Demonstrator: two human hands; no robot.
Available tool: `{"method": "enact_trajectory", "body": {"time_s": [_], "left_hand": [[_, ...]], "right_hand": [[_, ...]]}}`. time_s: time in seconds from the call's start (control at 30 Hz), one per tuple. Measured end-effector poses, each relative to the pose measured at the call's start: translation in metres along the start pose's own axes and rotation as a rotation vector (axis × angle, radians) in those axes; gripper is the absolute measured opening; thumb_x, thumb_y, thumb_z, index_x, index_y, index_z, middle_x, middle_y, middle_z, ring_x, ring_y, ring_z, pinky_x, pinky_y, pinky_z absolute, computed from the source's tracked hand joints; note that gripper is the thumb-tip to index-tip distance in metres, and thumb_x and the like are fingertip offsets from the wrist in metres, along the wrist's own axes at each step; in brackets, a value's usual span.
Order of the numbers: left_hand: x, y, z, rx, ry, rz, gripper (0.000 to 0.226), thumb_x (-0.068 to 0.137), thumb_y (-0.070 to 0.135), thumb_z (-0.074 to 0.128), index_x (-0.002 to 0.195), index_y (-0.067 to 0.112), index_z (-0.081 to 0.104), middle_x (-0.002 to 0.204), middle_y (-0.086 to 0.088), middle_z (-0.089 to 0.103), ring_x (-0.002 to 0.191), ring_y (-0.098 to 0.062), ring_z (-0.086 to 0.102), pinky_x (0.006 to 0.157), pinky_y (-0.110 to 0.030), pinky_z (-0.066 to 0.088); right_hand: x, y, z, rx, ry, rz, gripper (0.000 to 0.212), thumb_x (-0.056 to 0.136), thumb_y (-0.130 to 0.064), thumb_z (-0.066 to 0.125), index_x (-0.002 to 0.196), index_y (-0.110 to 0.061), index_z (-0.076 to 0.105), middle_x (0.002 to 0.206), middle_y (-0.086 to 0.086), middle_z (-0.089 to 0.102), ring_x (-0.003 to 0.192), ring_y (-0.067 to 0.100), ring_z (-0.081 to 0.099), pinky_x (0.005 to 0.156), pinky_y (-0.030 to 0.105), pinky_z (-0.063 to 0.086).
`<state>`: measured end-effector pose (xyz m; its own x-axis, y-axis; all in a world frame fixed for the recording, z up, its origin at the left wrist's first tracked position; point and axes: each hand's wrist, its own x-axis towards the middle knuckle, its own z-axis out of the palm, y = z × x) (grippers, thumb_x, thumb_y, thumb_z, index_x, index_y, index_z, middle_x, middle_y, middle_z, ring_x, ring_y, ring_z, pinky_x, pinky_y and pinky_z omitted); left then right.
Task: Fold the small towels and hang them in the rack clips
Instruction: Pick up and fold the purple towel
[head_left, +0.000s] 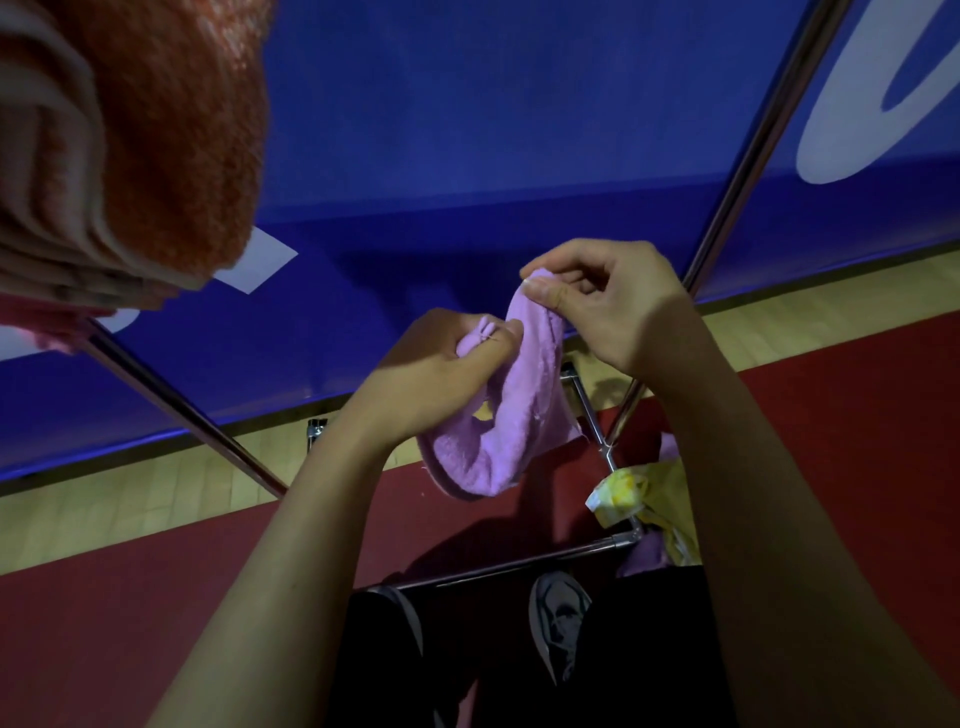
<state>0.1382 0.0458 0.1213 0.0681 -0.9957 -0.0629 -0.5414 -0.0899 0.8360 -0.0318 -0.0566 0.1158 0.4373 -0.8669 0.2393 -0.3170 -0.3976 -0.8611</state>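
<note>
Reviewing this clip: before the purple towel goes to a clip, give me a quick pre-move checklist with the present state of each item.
1. Left hand grips the purple towel: ok.
2. Right hand pinches its upper edge: ok.
3. Towel folded flat: not ok, it sags in a loop.
4. Free clip in sight: cannot tell.
5. Rack bar unobstructed: not ok, a yellow cloth hangs at its right end.

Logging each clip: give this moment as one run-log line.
left hand: grips purple towel | right hand: pinches its upper edge | towel: between hands, unclipped | orange towel: hanging upper left
</note>
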Motion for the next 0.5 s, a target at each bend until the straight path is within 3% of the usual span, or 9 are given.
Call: {"method": "enact_trajectory", "body": {"time_s": [0.07, 0.13, 0.2, 0.27, 0.4, 0.5], "left_hand": [[0.0002, -0.0005, 0.0008, 0.003, -0.007, 0.002, 0.048, 0.106, 0.031, 0.055, 0.061, 0.017, 0.048, 0.053, 0.011, 0.052, 0.052, -0.003, 0.048, 0.055, -0.017, 0.038], [0.0002, -0.0017, -0.0001, 0.006, -0.021, 0.017, 0.047, 0.105, 0.036, 0.056, 0.066, 0.009, 0.052, 0.058, 0.004, 0.057, 0.057, -0.011, 0.052, 0.061, -0.028, 0.042], [-0.0007, -0.0032, -0.0012, 0.015, -0.038, 0.034, 0.051, 0.102, 0.045, 0.055, 0.077, 0.001, 0.059, 0.071, -0.012, 0.066, 0.069, -0.029, 0.059, 0.071, -0.042, 0.048], [-0.0022, -0.0026, -0.0009, 0.039, -0.048, 0.046, 0.053, 0.102, 0.048, 0.053, 0.082, -0.001, 0.062, 0.079, -0.018, 0.069, 0.077, -0.033, 0.064, 0.077, -0.048, 0.051], [0.0, -0.0022, 0.0003, 0.096, -0.026, 0.039, 0.056, 0.106, 0.05, 0.05, 0.077, 0.003, 0.057, 0.066, -0.007, 0.06, 0.062, -0.011, 0.051, 0.066, -0.033, 0.042], [0.0029, -0.0073, -0.0033, 0.054, 0.076, 0.032, 0.053, 0.103, 0.057, 0.048, 0.091, 0.007, 0.06, 0.077, -0.004, 0.062, 0.067, -0.007, 0.052, 0.067, -0.024, 0.043]], "right_hand": [[-0.0004, 0.0001, -0.0006, 0.0, 0.01, 0.005, 0.01, 0.088, -0.029, 0.078, 0.096, -0.024, 0.08, 0.064, -0.021, 0.064, 0.059, -0.003, 0.054, 0.066, 0.015, 0.046], [-0.0013, -0.0002, -0.0016, 0.001, 0.018, 0.009, 0.01, 0.089, -0.031, 0.077, 0.095, -0.023, 0.08, 0.06, -0.02, 0.061, 0.057, -0.002, 0.051, 0.063, 0.015, 0.043], [-0.0019, -0.0011, -0.0019, -0.006, 0.024, 0.01, 0.011, 0.09, -0.031, 0.076, 0.096, -0.022, 0.08, 0.061, -0.019, 0.062, 0.058, -0.003, 0.053, 0.063, 0.014, 0.042], [-0.0016, -0.0029, -0.0021, -0.016, 0.033, 0.003, 0.011, 0.091, -0.03, 0.075, 0.097, -0.021, 0.079, 0.066, -0.016, 0.066, 0.062, -0.004, 0.057, 0.064, 0.014, 0.043], [-0.0011, -0.0052, -0.0028, -0.02, 0.047, -0.004, 0.01, 0.093, -0.027, 0.073, 0.096, -0.019, 0.076, 0.081, -0.005, 0.073, 0.075, 0.004, 0.064, 0.071, 0.019, 0.05], [-0.0015, -0.0046, -0.0078, 0.027, 0.066, -0.003, 0.008, 0.096, -0.026, 0.069, 0.096, -0.019, 0.073, 0.087, -0.004, 0.072, 0.08, 0.009, 0.066, 0.074, 0.018, 0.052]]}}
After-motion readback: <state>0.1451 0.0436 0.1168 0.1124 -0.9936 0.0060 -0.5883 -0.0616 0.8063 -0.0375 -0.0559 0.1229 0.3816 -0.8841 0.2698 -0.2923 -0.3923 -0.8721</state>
